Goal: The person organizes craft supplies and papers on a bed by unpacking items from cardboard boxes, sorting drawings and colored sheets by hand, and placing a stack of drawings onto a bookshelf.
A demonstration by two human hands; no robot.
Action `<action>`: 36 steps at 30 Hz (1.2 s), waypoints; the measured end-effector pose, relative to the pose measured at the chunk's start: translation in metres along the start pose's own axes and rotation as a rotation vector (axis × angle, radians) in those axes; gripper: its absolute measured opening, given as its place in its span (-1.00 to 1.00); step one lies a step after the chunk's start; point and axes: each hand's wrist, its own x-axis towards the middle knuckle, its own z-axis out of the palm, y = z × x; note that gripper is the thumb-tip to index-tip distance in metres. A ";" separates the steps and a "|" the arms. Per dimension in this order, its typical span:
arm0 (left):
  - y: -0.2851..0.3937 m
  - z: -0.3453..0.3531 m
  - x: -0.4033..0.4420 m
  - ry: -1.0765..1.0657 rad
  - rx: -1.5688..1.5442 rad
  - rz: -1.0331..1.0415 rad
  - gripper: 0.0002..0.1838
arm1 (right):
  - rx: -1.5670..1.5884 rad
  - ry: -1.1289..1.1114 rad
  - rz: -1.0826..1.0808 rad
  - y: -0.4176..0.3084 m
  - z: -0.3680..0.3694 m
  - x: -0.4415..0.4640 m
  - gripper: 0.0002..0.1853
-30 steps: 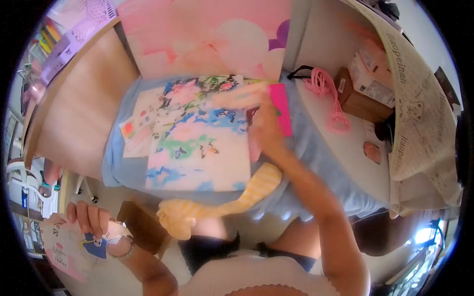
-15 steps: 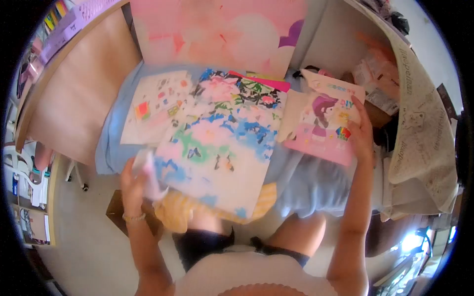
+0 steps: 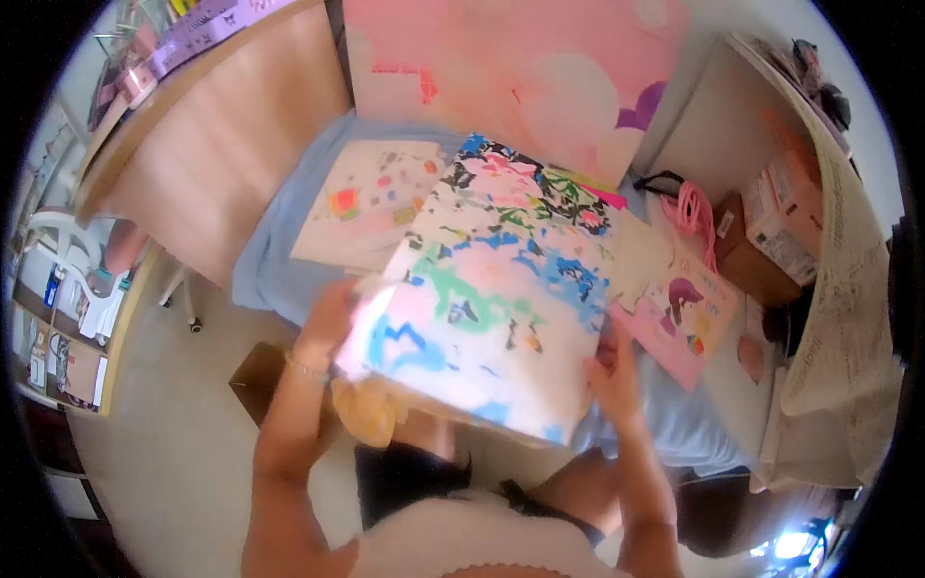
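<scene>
A large painting (image 3: 482, 328) of flowers and butterflies, in blue, pink, green and black, lies tilted across a blue cloth in front of me. My right hand (image 3: 617, 371) is closed on its lower right edge. At the left edge, my left hand (image 3: 332, 318) is closed around a blurred pale pink-and-white thing (image 3: 358, 332), whose kind I cannot make out. A pink-and-white DIY booklet (image 3: 679, 313) with a purple-haired cartoon figure rests right of the painting, apart from my right hand. Yellow cloth (image 3: 371, 409) shows under the painting's lower left corner.
A sheet with small coloured pictures (image 3: 361, 207) lies on the blue cloth (image 3: 265, 250) at the left. Behind stands a pink panel (image 3: 501, 77). Cardboard boxes (image 3: 761, 250) and a pink cord (image 3: 689, 217) sit at right, beside a hanging printed cloth (image 3: 833, 328).
My right hand has let go of the DIY booklet and moved left to the painting's edge. My left hand has moved up against the painting's left side. The view has shifted.
</scene>
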 end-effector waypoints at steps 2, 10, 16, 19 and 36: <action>0.045 0.024 -0.035 -0.004 -0.026 -0.001 -0.61 | 0.230 -0.044 0.010 -0.001 -0.008 0.004 -0.39; 0.042 0.022 -0.022 -0.178 0.080 0.141 -0.56 | 1.061 0.099 -0.033 0.017 -0.061 -0.004 -0.51; 0.026 -0.013 0.046 0.195 -0.120 -0.042 -0.81 | 1.080 0.070 -0.195 0.045 -0.120 -0.039 -0.45; -0.011 -0.023 0.076 -0.033 0.546 0.614 -0.73 | 1.064 0.122 -0.201 0.079 -0.142 -0.066 -0.42; 0.031 -0.061 0.179 0.255 1.337 0.239 -0.28 | 1.298 0.403 -0.226 0.113 -0.142 -0.089 -0.67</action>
